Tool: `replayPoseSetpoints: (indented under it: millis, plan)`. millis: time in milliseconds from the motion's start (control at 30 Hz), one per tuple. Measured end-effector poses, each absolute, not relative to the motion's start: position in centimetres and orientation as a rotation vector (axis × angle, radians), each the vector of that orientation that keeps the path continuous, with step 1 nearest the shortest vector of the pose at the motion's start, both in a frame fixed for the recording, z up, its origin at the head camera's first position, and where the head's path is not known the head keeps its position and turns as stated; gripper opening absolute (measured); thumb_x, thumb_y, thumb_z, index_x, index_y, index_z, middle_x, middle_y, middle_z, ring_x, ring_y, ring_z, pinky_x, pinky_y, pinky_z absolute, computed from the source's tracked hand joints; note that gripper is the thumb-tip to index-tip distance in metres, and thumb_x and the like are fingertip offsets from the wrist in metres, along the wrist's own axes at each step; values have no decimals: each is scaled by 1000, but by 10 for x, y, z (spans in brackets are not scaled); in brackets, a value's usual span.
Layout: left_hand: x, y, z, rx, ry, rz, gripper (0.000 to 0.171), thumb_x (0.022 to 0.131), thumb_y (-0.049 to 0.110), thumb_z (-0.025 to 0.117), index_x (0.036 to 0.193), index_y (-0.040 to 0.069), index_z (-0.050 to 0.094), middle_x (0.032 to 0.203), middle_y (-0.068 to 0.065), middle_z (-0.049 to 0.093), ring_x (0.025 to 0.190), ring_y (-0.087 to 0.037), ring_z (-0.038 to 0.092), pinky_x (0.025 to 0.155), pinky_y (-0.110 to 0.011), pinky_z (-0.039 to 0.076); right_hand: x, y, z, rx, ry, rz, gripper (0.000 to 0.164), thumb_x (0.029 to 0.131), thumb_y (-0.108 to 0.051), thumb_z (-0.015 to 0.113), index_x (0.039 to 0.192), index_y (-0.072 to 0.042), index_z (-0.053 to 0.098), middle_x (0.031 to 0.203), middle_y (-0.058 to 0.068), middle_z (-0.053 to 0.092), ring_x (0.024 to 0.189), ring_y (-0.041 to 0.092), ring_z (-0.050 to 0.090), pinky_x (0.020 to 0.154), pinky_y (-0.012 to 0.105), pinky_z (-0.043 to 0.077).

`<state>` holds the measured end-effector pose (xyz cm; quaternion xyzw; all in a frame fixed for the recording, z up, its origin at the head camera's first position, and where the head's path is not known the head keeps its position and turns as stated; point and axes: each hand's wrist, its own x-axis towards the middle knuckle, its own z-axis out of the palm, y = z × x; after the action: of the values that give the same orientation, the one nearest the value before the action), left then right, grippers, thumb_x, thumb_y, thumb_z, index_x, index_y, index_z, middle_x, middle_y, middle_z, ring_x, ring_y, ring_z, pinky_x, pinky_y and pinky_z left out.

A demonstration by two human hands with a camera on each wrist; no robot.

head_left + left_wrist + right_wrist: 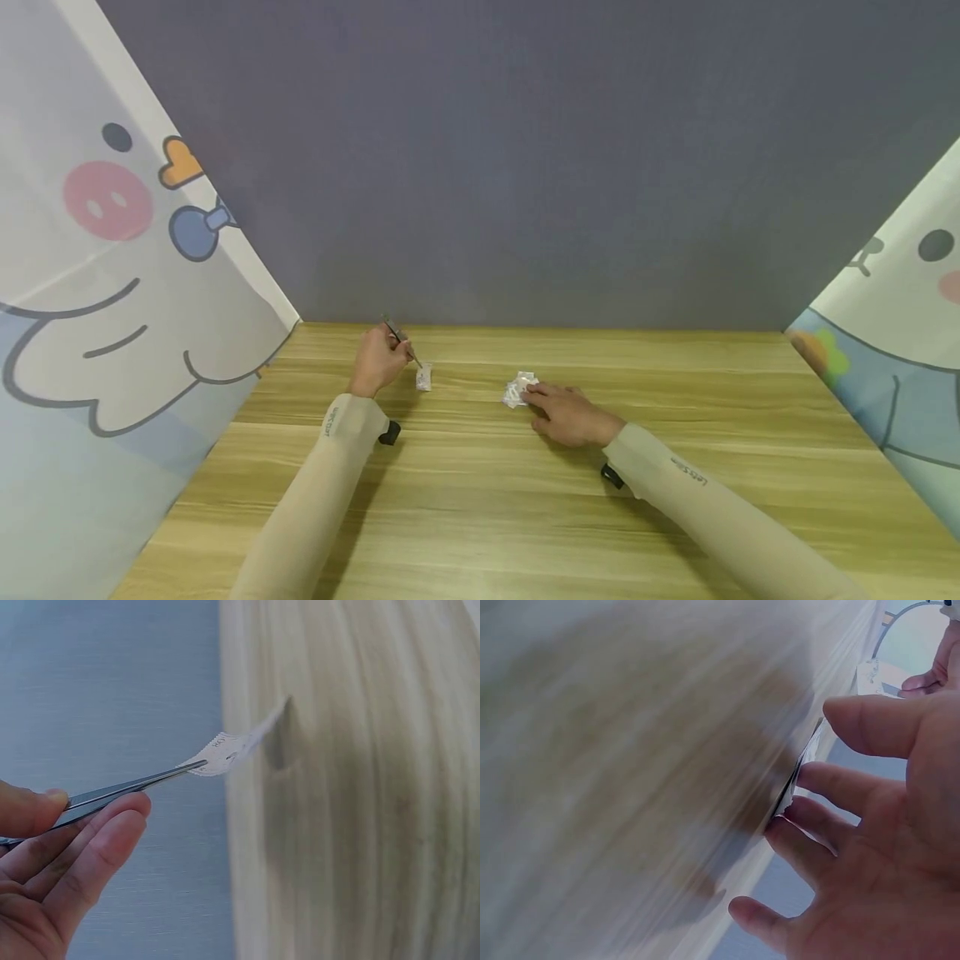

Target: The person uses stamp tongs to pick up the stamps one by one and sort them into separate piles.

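My left hand pinches a pair of metal tweezers between thumb and fingers. In the tweezers' tips is one end of a small white packet with a zigzag edge and faint print. Its far end bends toward the tabletop, and I cannot tell whether it touches. To the right lies a small overlapping pile of similar white packets. The fingertips of my right hand rest on that pile, fingers spread and only loosely bent. In the right wrist view, thin packets show edge-on beneath those fingers.
A wood-grain table extends under both arms. Its back edge meets a grey upright panel. Cartoon-printed panels stand at the left and right. Dark wrist devices sit by the sleeves' cuffs.
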<state>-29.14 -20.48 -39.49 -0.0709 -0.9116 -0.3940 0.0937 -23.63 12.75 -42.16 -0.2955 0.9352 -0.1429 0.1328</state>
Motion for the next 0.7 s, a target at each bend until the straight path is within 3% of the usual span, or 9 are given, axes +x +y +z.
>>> replayPoseSetpoints:
  millis: [267, 700]
  plan:
    - [-297, -204, -401, -187, -2722, -1166, 9, 94, 2, 56, 100, -4, 59, 88, -20, 67, 73, -26, 67, 55, -31, 52, -237, 128, -423, -858, 2709, -418, 53, 99, -29, 50, 147, -11, 35, 152, 10, 27, 139, 28, 22, 107, 56, 16]
    - [-294, -199, -396, -139, -2714, -977, 16, 95, 10, 54, 103, -4, 58, 90, -20, 65, 68, -26, 64, 53, -34, 50, -236, 131, -425, -878, 2722, -464, 54, 98, -28, 52, 147, -11, 35, 150, 11, 28, 136, 31, 27, 106, 58, 16]
